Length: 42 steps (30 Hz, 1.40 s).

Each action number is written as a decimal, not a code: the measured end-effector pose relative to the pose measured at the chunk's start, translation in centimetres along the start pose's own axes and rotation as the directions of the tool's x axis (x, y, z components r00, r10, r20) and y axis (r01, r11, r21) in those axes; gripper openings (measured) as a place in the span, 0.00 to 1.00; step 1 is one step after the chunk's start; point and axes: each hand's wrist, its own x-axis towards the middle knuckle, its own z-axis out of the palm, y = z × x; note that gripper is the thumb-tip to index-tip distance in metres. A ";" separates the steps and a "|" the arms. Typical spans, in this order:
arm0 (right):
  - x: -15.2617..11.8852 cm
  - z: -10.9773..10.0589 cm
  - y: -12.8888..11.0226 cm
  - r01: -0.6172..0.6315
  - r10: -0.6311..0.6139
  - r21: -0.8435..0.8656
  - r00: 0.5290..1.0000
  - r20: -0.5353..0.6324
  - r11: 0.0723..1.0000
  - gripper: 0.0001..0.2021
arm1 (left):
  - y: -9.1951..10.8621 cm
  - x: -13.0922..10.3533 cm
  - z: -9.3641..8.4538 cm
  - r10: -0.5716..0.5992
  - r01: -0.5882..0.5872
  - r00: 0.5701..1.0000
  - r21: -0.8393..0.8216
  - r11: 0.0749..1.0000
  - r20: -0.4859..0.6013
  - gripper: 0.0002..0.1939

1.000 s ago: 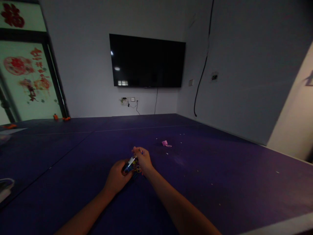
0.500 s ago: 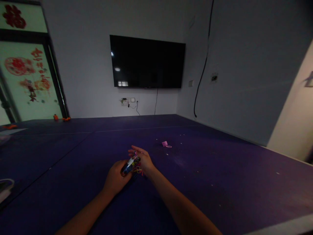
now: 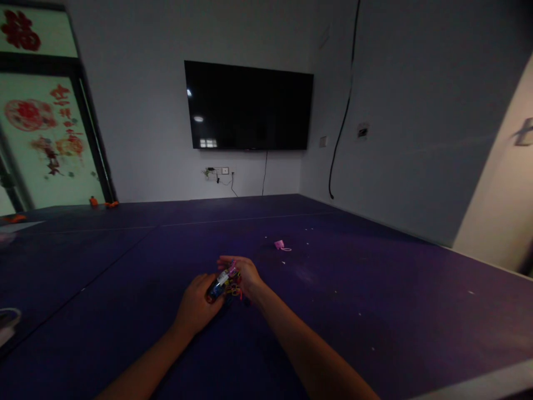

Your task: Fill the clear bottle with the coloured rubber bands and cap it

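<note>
My left hand (image 3: 196,304) is closed around a small clear bottle (image 3: 217,285) with a pale label, which lies tilted with its far end toward my other hand. Cupped at that end is my right hand (image 3: 247,275), its fingers stretched out to the left behind the bottle. Several thin, brightly coloured bands (image 3: 235,290), yellow, pink and red among them, bunch up between the bottle and my right palm. Whether some of these are inside the bottle is hard to make out. A pink cap (image 3: 279,244) with a loop lies on the dark blue surface beyond my hands.
The wide blue-purple surface (image 3: 333,333) carries several small white scraps. On the left edge sits a white object (image 3: 8,325), partly cut off. Orange items (image 3: 94,201) stand far left by the door. A television (image 3: 250,105) hangs on the wall, with a black cable (image 3: 343,122) right of it.
My right hand has lowered slightly, and its fingers are closer together. More of the coloured bands show at the bottle's far end. My left hand still holds the bottle in about the same place.
</note>
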 end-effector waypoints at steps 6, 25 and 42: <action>-0.9 0.4 -0.8 -0.093 0.093 -0.003 0.995 0.045 0.996 0.17 | 0.2 0.1 -0.3 0.073 -0.073 0.997 0.001 0.997 -0.003 0.16; -0.8 0.9 0.3 -0.001 0.012 0.173 0.998 -0.067 0.985 0.23 | 0.6 0.4 -0.2 -0.021 0.023 0.999 -0.039 0.999 0.041 0.11; -0.7 1.2 0.1 -0.005 0.023 0.186 0.995 -0.092 0.982 0.13 | 0.3 0.4 -0.1 -0.004 0.004 1.000 0.005 1.000 0.018 0.10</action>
